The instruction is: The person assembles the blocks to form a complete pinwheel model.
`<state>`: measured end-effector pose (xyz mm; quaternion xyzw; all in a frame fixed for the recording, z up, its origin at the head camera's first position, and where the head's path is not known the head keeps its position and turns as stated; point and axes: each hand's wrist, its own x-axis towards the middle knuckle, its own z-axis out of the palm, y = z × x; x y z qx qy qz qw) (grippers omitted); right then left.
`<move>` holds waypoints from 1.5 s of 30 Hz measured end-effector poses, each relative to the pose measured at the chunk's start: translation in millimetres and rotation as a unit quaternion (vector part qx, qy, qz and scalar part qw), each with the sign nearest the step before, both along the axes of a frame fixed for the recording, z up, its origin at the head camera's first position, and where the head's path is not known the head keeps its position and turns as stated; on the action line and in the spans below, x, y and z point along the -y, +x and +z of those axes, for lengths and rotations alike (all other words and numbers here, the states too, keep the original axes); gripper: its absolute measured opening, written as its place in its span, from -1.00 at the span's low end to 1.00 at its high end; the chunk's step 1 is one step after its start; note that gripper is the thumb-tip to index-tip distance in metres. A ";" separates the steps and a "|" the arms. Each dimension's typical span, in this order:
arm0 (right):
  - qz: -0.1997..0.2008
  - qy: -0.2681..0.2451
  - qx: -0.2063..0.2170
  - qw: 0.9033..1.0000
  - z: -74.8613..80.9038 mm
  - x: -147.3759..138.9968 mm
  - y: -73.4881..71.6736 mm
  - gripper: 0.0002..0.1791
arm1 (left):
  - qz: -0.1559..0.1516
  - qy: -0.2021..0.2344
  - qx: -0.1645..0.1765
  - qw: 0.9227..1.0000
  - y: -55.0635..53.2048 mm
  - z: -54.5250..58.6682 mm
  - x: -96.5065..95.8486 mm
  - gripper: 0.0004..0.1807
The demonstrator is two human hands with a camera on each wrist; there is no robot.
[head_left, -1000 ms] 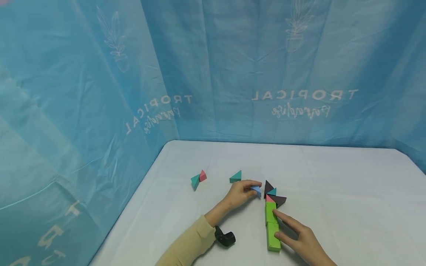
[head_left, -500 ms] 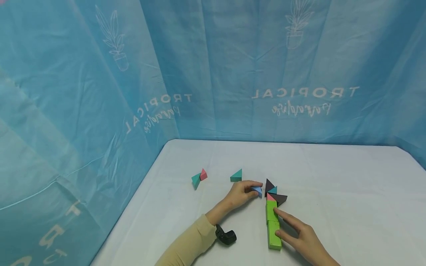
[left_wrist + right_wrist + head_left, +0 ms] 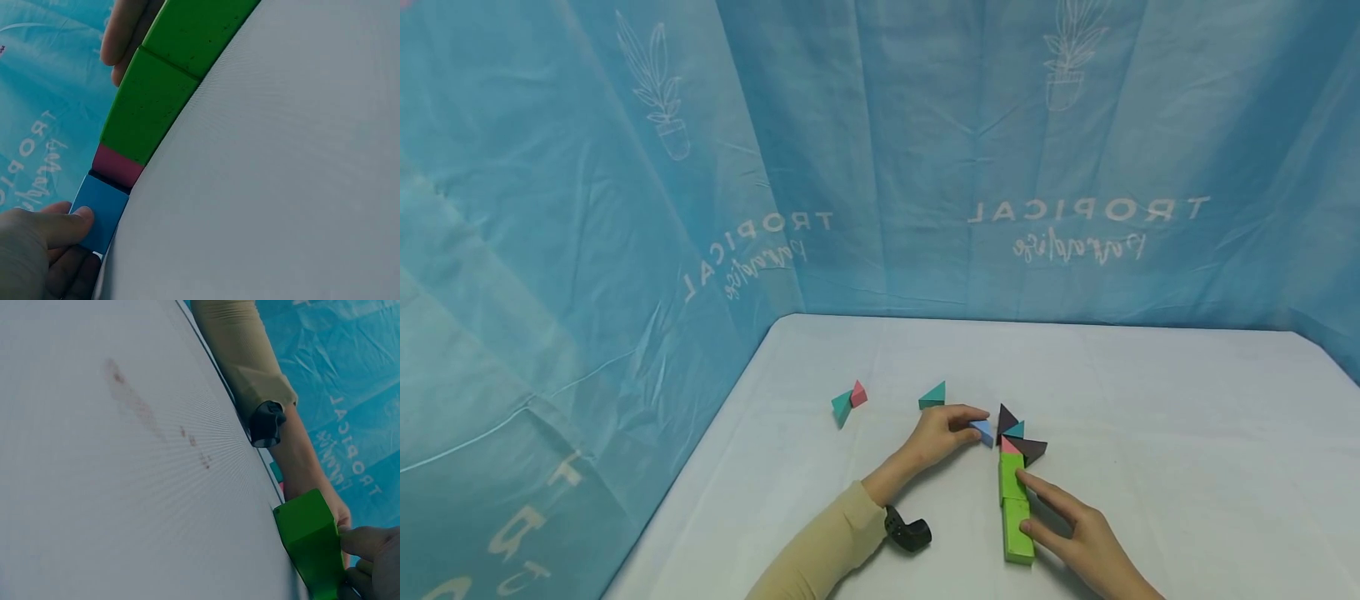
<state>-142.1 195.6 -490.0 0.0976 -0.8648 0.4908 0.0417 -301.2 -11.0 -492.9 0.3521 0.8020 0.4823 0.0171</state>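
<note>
Blue curtains (image 3: 917, 125), printed with potted plants and back-to-front "TROPICAL Paradise" lettering, hang behind a white-covered table (image 3: 1195, 433) where a person handles coloured blocks with both hands. Left hand (image 3: 942, 433) pinches a blue block (image 3: 983, 434), thumb laid flat on its face in the left wrist view, a hold that probably allows small adjustments. That block sits just beside the head of a row of pieces; whether it touches its neighbours is hard to tell.

Right hand (image 3: 1078, 533) grips nothing: its extended forefinger touches the far green block (image 3: 1012, 475) and its thumb the near green block (image 3: 1017, 529), likely to keep the two from sliding out of line. They lie end to end, with a pink triangle (image 3: 1009, 446) at the far end and, clustered about it, an upper dark triangle (image 3: 1006, 419), a small teal triangle (image 3: 1015, 430) and a lower dark triangle (image 3: 1032, 450).

Away to the left lie a loose teal wedge (image 3: 933, 394) and, well apart from it, a teal piece (image 3: 841, 408) beside a pink piece (image 3: 858, 395), seemingly out of the hands' way. Black wrist gear (image 3: 908, 533) shows at the tan cuff (image 3: 857, 517).
</note>
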 end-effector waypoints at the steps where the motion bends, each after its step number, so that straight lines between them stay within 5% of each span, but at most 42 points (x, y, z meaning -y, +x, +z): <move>1: 0.000 -0.003 0.003 1.000 0.0 0.2 0.1 -0.37 | -0.001 0.000 -0.001 1.000 -0.3 -0.7 -1.0 -0.68; 36: 0.002 -0.004 0.003 1.000 0.1 -0.6 0.5 -0.37 | 0.018 -0.024 -0.008 1.000 -1.0 -1.1 -14.3 -0.63; 42: -0.001 -0.005 0.013 1.000 -0.2 0.3 0.3 -0.36 | 0.031 0.007 -0.017 0.999 -2.9 8.7 -7.8 -0.60; 45: -0.005 -0.001 0.022 1.000 0.0 0.7 0.2 -0.36 | 0.060 0.042 -0.041 0.996 -8.5 19.5 1.7 -0.62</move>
